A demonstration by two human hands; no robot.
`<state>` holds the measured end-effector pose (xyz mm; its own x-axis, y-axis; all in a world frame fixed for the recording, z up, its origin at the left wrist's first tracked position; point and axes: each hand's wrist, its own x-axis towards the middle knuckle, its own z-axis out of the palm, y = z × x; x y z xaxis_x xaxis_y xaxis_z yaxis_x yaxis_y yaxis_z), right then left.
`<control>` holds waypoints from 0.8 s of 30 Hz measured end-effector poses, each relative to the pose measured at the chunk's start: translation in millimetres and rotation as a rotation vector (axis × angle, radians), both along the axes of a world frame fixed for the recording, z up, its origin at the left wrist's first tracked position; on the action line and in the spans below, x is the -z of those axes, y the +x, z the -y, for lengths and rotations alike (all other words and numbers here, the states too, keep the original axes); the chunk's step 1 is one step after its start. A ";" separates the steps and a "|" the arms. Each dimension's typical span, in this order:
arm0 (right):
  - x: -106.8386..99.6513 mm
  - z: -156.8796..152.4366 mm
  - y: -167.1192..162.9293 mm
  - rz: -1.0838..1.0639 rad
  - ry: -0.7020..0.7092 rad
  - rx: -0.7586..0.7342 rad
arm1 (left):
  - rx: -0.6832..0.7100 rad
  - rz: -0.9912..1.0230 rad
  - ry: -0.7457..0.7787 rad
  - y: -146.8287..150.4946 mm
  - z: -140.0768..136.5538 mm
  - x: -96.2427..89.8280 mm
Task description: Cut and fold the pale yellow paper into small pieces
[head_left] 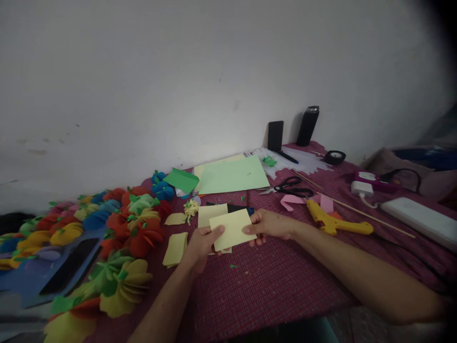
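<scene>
Between my two hands is a pale yellow paper rectangle (233,228), held above the table and slightly tilted. My left hand (204,245) pinches its left edge, thumb on top. The right edge is gripped by my right hand (266,225), its thumb on the face and fingers curled beneath. Behind the held paper lies another yellow paper piece (210,213), partly covered. A small stack of yellow papers (175,249) sits left of my left hand. Near it are a curved yellow cutout (174,219) and a bunch of thin yellow strips (192,208).
Colourful paper pumpkins (139,233) crowd the left side. Green sheets (232,175) lie at the back. Black-handled scissors (289,186), a yellow glue gun (335,220), wooden sticks (367,214) and a white power strip (421,220) are on the right. A black bottle (308,126) stands by the wall.
</scene>
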<state>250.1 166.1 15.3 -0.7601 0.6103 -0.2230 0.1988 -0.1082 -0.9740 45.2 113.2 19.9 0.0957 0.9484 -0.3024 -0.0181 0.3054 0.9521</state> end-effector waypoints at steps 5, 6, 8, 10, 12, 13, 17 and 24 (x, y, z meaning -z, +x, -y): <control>1.1 -1.6 1.8 0.009 0.006 -0.018 | -0.015 0.000 -0.018 -0.6 -0.2 1.3; 0.9 -1.7 2.0 0.007 0.004 -0.025 | -0.022 0.001 -0.018 -0.9 -0.4 1.9; 0.7 -1.7 2.3 0.006 0.000 -0.036 | -0.025 0.001 -0.018 -1.6 -0.7 3.0; 0.7 -1.8 2.5 0.008 -0.004 -0.040 | -0.021 0.004 -0.014 -2.3 -0.9 3.8; 0.8 -1.9 3.0 0.003 -0.008 -0.038 | -0.022 0.009 -0.004 -3.0 -1.0 4.2; 0.8 -2.1 3.3 -0.003 -0.012 -0.036 | -0.025 0.008 0.002 -3.3 -1.1 4.3; 0.2 -2.7 3.8 -0.005 -0.024 -0.026 | -0.029 0.016 0.004 -2.7 -1.1 3.3; 0.7 0.1 -0.2 0.026 -0.057 -0.020 | -0.039 0.081 -0.030 -0.9 0.8 2.5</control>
<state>249.9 166.0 14.6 -0.7657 0.5806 -0.2767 0.2264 -0.1593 -0.9609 44.4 112.4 17.4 0.0843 0.9425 -0.3233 -0.1067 0.3311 0.9375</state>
